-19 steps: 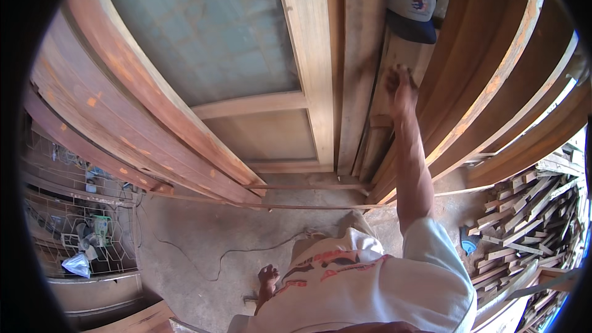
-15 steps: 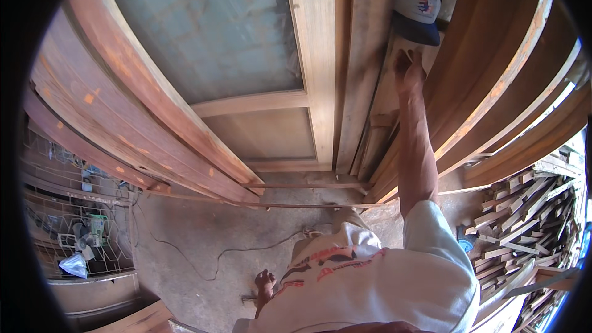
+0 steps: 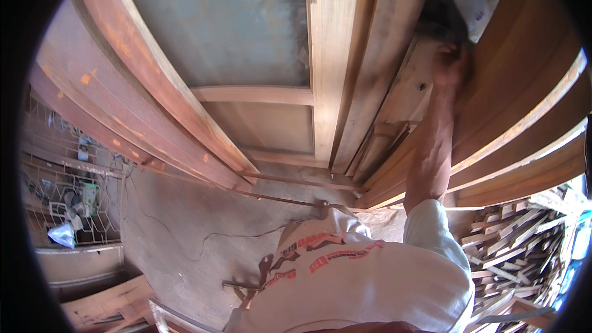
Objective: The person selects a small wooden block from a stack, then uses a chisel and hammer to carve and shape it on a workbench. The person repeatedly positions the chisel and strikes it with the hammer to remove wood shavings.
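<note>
The door (image 3: 213, 24) stood between left planks (image 3: 132, 98) and right planks (image 3: 499, 92), the cap (image 3: 473, 9) just beyond the right hand (image 3: 450, 65), the woodpile (image 3: 515, 234) at far right.

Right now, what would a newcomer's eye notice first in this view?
Probably the right hand, raised at the upper right beside a white cap with a dark brim; blur hides whether it grips the cap. Next would come the large door-like wooden frame with a grey-blue panel, at the upper centre-left, and the untidy heap of wood pieces at the lower right.
</note>
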{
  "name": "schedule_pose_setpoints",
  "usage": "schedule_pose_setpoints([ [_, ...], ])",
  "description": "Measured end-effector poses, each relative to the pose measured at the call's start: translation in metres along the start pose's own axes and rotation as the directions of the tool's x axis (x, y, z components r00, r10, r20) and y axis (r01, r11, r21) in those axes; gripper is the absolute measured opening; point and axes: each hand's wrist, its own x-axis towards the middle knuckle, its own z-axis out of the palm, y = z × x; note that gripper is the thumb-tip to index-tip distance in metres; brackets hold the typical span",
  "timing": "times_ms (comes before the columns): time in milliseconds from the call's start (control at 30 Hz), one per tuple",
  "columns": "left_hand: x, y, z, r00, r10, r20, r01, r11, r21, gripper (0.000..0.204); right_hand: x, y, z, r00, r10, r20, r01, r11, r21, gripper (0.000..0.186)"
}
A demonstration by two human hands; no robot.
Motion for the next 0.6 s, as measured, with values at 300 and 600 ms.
schedule_pose_setpoints([
  [300, 0.017, -0.016, 0.017, 0.999, 0.007, 0.043, 0.004, 0.969, -0.246, 0.025, 0.007, -0.003, -0.011, 0.995, -0.029, 0.090, 0.031, 0.999, -0.022, 0.023],
  [600, -0.027, -0.059, -0.001, 0.964, 0.190, -0.188, -0.092, 0.897, 0.433, 0.048, 0.011, -0.032, -0.108, 0.949, -0.223, -0.221, 0.057, 0.815, -0.576, 0.031],
])
